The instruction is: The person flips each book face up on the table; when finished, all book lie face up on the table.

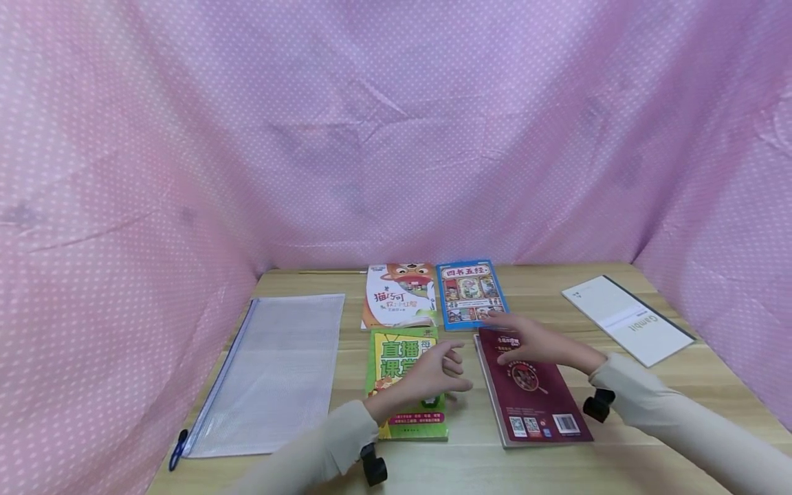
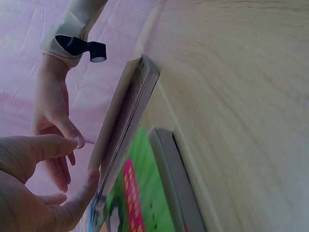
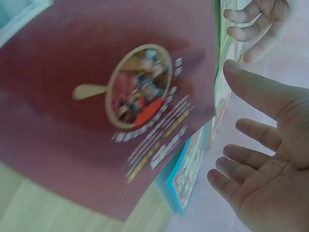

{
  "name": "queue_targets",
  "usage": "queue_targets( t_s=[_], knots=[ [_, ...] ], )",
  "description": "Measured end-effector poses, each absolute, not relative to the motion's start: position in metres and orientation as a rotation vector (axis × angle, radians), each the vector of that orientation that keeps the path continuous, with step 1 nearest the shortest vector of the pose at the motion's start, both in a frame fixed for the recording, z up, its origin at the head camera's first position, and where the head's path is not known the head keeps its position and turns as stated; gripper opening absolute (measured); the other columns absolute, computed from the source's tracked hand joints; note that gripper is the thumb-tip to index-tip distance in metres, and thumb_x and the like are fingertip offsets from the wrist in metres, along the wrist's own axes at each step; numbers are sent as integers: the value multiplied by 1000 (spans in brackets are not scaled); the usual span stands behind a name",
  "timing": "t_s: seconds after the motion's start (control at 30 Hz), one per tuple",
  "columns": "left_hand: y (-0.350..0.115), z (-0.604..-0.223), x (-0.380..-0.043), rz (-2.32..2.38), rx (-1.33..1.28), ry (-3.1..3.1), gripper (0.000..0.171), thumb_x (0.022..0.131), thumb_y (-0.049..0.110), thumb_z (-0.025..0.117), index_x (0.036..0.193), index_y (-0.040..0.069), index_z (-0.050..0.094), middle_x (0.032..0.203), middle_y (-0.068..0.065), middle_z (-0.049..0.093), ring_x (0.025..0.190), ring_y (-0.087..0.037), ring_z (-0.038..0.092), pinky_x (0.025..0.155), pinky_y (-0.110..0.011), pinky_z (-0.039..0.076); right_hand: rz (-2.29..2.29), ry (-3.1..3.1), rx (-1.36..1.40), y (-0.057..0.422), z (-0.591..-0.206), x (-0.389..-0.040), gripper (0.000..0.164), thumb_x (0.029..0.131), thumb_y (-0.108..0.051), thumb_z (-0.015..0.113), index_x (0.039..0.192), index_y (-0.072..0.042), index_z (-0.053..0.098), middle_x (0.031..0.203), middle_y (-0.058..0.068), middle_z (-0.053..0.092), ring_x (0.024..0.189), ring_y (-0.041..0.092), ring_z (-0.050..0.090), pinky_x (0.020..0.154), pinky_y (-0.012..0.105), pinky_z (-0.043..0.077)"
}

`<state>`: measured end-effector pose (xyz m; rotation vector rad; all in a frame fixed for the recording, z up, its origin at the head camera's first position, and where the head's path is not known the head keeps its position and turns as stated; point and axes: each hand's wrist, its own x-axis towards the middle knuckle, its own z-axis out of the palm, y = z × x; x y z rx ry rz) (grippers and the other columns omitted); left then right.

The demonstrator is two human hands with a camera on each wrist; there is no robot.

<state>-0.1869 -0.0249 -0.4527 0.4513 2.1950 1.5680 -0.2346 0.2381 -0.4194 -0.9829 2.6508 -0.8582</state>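
Observation:
In the head view a maroon book [image 1: 537, 395] lies flat on the table, a magnifying-glass picture on its cover. My right hand [image 1: 544, 342] hovers over its upper part with fingers spread, holding nothing. To its left lies a green book [image 1: 411, 426]. Above that book's right side my left hand [image 1: 433, 373] is held with loosely bent fingers and nothing in them. The right wrist view shows the right hand [image 3: 270, 159] apart from the maroon cover [image 3: 53, 96]. In the left wrist view the left hand [image 2: 43, 188] is near the maroon book's page edge [image 2: 128, 113]; contact I cannot tell.
Behind these lie a white picture book [image 1: 396, 299] and a blue-bordered book [image 1: 472, 294]. A cream notebook [image 1: 628, 320] sits at the right. On the left is a mesh zipper pouch [image 1: 278, 371] with a dark blue pull loop [image 1: 178, 450]. Pink dotted cloth [image 1: 396, 137] surrounds the wooden table.

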Motion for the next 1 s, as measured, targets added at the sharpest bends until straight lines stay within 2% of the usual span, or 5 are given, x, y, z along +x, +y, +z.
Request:
queue_targets(
  t_s=[0.13,0.3,0.57,0.73,1.0],
  knots=[
    [-11,-461,-187,1583,472,2186,77,83,11,83,150,7,46,125,-14,62,101,-13,66,83,-25,59,-857,2669,-963,248,-421,-232,68,83,-15,83,140,8,54,147,37,45,137,59,40,109,71,38],
    [3,-468,-188,1619,513,2153,81,80,8,84,150,7,44,120,-13,61,98,-13,66,77,-22,60,-867,2678,-936,263,-426,-232,68,83,-16,83,140,8,54,146,36,48,134,57,44,108,70,40],
    [16,-481,-185,1630,476,2157,95,73,6,89,154,10,41,110,-2,58,96,-11,63,84,-20,53,-818,2685,-870,283,-436,-236,64,85,-19,83,139,4,57,139,30,58,128,51,54,104,68,45],
    [20,-484,-183,1619,455,2173,96,70,5,90,153,11,42,111,0,56,96,-9,61,83,-20,53,-813,2683,-847,294,-442,-240,64,84,-17,83,139,4,57,139,29,58,128,52,53,105,70,43],
    [20,-481,-181,1637,478,2169,68,95,22,72,154,8,39,111,-3,65,92,-5,63,78,-19,56,-803,2649,-796,310,-450,-244,67,85,-20,83,142,3,55,139,24,60,131,49,53,107,68,42]
  ],
)
